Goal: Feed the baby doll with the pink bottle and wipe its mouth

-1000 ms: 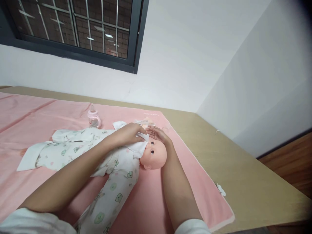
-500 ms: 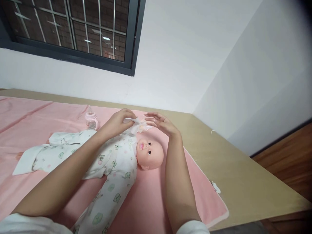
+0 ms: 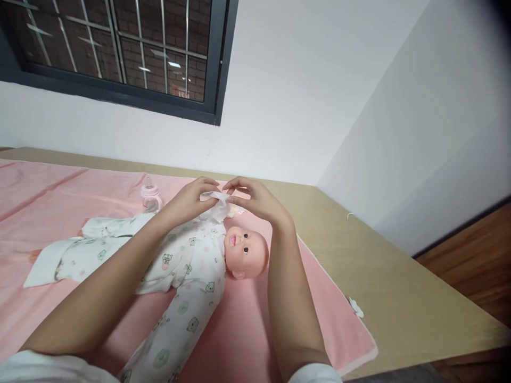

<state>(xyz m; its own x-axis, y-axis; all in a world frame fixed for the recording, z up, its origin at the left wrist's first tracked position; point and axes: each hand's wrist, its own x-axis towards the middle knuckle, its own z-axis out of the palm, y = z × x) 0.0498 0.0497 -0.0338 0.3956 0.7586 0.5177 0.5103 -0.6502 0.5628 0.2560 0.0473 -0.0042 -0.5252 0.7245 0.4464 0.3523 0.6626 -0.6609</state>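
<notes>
The tissue [image 3: 217, 211], white, thin and rumpled, hangs between the hands. The left hand [image 3: 195, 201] pinches it, fingers nearly closed; the right hand [image 3: 257, 199], half-curled, meets its edge, grip unclear. Below both lies the doll [image 3: 246, 255].

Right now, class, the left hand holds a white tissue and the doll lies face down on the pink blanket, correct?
Not quite: the doll lies face up on the pink blanket, as the head view shows. The left hand does hold a white tissue.
</notes>
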